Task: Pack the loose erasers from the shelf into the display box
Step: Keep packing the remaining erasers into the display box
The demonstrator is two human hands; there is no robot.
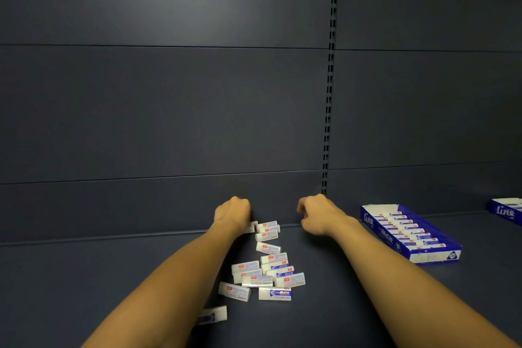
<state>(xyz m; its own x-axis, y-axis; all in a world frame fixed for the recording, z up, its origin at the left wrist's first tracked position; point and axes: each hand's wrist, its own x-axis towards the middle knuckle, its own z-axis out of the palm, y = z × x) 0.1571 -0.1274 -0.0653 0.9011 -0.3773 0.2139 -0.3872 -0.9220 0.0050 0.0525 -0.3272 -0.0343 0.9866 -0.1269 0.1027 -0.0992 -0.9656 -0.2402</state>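
Observation:
Several loose white erasers with red and blue labels lie in a scattered pile on the dark shelf between my forearms. My left hand is at the far end of the pile by the back panel, fingers curled down, with one white eraser showing at its edge as if pinched. My right hand is to the right of the pile with curled fingers, and I see nothing in it. The blue and white display box stands open further right, with rows of erasers inside.
A second blue box is cut off at the far right edge. One lone eraser lies near the front, partly under my left forearm. The dark back panel rises right behind both hands, with a slotted upright.

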